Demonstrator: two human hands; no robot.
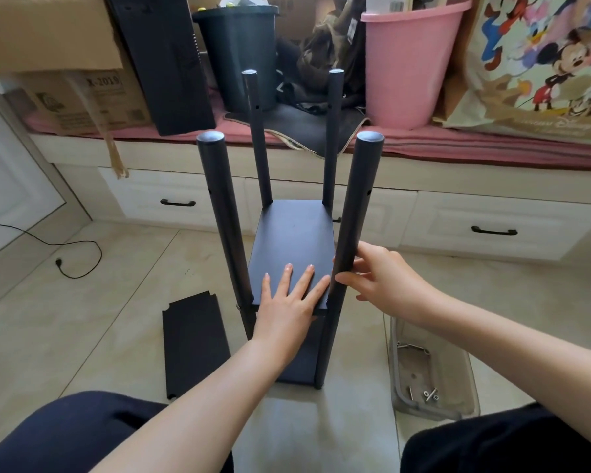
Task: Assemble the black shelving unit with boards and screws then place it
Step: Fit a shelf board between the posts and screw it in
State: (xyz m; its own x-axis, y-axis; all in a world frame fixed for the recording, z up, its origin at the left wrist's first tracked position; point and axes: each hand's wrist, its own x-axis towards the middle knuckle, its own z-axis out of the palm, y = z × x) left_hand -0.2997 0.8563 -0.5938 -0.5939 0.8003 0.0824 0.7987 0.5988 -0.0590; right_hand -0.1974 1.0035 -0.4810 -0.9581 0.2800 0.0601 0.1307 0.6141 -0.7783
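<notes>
The black shelving unit stands upright on the tiled floor in front of me, with several round poles rising from it. A black board (296,233) sits between the poles, and a lower board (302,363) shows beneath it. My left hand (289,300) lies flat on the near end of the upper board, fingers straight. My right hand (377,279) grips the near right pole (355,196) just above that board. A loose black board (195,346) lies flat on the floor to the left.
A clear plastic tray (458,409) with several screws and bolts sits on the floor at the right. White drawers (492,230) run along the back under a ledge holding a pink bucket (411,66), a black bin (236,52) and cardboard boxes. A black cable (79,254) lies at the left.
</notes>
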